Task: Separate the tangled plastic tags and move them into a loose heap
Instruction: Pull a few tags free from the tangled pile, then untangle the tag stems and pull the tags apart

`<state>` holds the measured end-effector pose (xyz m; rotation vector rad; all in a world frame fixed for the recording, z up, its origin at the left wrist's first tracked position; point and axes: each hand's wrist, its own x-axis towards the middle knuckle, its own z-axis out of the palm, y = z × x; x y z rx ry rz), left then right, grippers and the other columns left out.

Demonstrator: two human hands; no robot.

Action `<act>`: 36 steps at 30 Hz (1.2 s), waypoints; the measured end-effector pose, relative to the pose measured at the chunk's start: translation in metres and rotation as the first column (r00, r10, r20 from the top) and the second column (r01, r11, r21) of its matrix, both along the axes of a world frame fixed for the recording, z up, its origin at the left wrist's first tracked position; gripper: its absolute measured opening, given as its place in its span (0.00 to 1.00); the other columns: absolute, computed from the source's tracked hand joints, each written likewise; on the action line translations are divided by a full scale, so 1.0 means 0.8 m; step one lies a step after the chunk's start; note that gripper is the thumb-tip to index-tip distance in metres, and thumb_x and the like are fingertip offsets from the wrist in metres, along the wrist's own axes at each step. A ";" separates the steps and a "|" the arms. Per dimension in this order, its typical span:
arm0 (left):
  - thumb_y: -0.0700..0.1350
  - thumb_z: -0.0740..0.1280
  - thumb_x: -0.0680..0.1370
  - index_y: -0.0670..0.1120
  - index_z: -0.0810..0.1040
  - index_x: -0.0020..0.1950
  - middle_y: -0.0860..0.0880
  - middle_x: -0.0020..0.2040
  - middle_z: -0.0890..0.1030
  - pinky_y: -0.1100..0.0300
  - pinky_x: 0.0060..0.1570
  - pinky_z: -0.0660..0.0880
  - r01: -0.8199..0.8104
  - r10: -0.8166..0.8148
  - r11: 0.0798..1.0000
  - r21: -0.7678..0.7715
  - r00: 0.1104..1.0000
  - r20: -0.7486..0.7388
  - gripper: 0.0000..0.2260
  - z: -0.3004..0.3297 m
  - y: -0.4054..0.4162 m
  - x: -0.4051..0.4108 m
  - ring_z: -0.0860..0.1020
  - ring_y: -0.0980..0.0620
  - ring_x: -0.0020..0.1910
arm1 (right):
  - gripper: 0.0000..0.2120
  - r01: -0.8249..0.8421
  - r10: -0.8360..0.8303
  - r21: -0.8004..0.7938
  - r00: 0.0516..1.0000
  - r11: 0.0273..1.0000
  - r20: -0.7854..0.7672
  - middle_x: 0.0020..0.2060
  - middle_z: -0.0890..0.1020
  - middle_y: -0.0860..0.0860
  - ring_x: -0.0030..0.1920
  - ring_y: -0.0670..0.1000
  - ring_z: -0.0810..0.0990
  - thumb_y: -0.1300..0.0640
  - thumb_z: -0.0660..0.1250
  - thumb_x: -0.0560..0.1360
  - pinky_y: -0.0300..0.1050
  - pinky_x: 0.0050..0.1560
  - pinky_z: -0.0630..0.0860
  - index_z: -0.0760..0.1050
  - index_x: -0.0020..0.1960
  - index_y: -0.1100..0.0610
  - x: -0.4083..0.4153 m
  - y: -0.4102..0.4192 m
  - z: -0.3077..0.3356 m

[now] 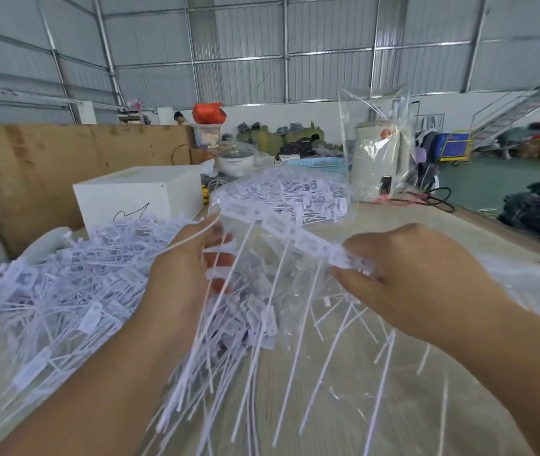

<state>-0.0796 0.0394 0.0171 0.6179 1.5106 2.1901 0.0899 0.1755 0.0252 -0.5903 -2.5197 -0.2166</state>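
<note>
A joined strip of white plastic tags [290, 231] stretches between my hands above the table, its long thin tails hanging down. My left hand [187, 268] grips the strip's left part, with tails running through its curled fingers. My right hand [406, 274] pinches the strip's right end. A large loose heap of separated white tags [61, 287] lies on the table to the left. More tags [255, 311] lie in clear plastic under my hands. A clear bag full of tags [288, 192] sits behind the strip.
A white box [130, 195] stands at the back left in front of a brown board [48, 159]. A cream-coloured appliance [377, 159] in clear wrap, a blue basket [318, 166] and black cables [433, 195] sit at the back right.
</note>
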 end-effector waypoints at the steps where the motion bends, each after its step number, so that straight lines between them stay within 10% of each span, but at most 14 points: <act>1: 0.54 0.62 0.80 0.45 0.77 0.42 0.44 0.42 0.78 0.63 0.25 0.67 0.078 -0.078 0.997 0.007 0.997 0.006 0.14 -0.004 -0.001 0.001 0.73 0.51 0.32 | 0.17 -0.008 0.008 0.000 1.000 1.000 0.004 0.27 0.69 0.46 0.29 0.49 0.71 0.39 0.57 0.75 0.41 0.26 0.63 0.68 0.37 0.50 -0.001 0.000 0.000; 7: 0.74 0.69 0.60 0.44 0.83 0.56 0.44 0.48 0.83 0.57 0.32 0.78 0.593 -0.593 0.804 -0.029 0.805 0.013 0.38 -0.013 0.000 0.008 0.82 0.49 0.39 | 0.14 -0.066 0.068 -0.044 0.996 0.997 0.056 0.29 0.70 0.46 0.34 0.53 0.76 0.40 0.58 0.75 0.44 0.31 0.69 0.68 0.38 0.49 -0.002 0.004 -0.006; 11: 0.69 0.80 0.45 0.55 0.86 0.46 0.50 0.44 0.84 0.57 0.33 0.79 0.538 -0.563 0.823 -0.181 0.814 -0.141 0.34 -0.019 0.012 0.014 0.82 0.53 0.39 | 0.15 -0.108 0.109 -0.041 0.993 0.993 0.035 0.30 0.72 0.47 0.34 0.54 0.75 0.40 0.57 0.73 0.44 0.29 0.64 0.74 0.45 0.51 -0.011 -0.002 -0.018; 21: 0.58 0.78 0.54 0.66 0.78 0.51 0.60 0.49 0.82 0.65 0.44 0.76 0.387 -0.529 0.843 -0.373 0.721 -0.448 0.27 -0.022 0.000 0.039 0.81 0.59 0.49 | 0.05 -0.308 0.271 -0.302 0.949 0.902 -0.161 0.29 0.74 0.46 0.30 0.49 0.74 0.47 0.57 0.66 0.44 0.29 0.68 0.67 0.41 0.47 -0.035 -0.016 -0.055; 27: 0.55 0.76 0.57 0.58 0.80 0.51 0.52 0.45 0.83 0.61 0.34 0.76 0.373 -0.464 0.885 -0.279 0.761 -0.453 0.23 -0.019 0.000 0.036 0.80 0.54 0.38 | 0.08 -0.402 0.318 -0.375 0.910 0.835 -0.267 0.28 0.75 0.44 0.29 0.46 0.73 0.46 0.64 0.69 0.45 0.30 0.71 0.70 0.44 0.49 -0.037 -0.013 -0.054; 32: 0.57 0.76 0.56 0.57 0.81 0.46 0.53 0.43 0.82 0.45 0.45 0.81 0.294 -0.378 0.924 -0.245 0.805 -0.458 0.20 -0.025 0.004 0.034 0.83 0.47 0.43 | 0.11 -0.491 0.348 -0.510 0.868 0.706 -0.353 0.28 0.76 0.46 0.27 0.46 0.70 0.45 0.64 0.72 0.44 0.29 0.66 0.75 0.45 0.53 -0.034 -0.006 -0.053; 36: 0.56 0.76 0.56 0.54 0.80 0.42 0.53 0.36 0.82 0.48 0.35 0.82 0.232 -0.279 0.960 -0.158 0.858 -0.431 0.17 -0.026 0.008 0.032 0.84 0.43 0.37 | 0.12 -0.420 0.329 -0.347 0.898 0.839 -0.291 0.39 0.77 0.48 0.38 0.49 0.75 0.49 0.67 0.72 0.45 0.39 0.70 0.78 0.49 0.57 -0.032 -0.001 -0.049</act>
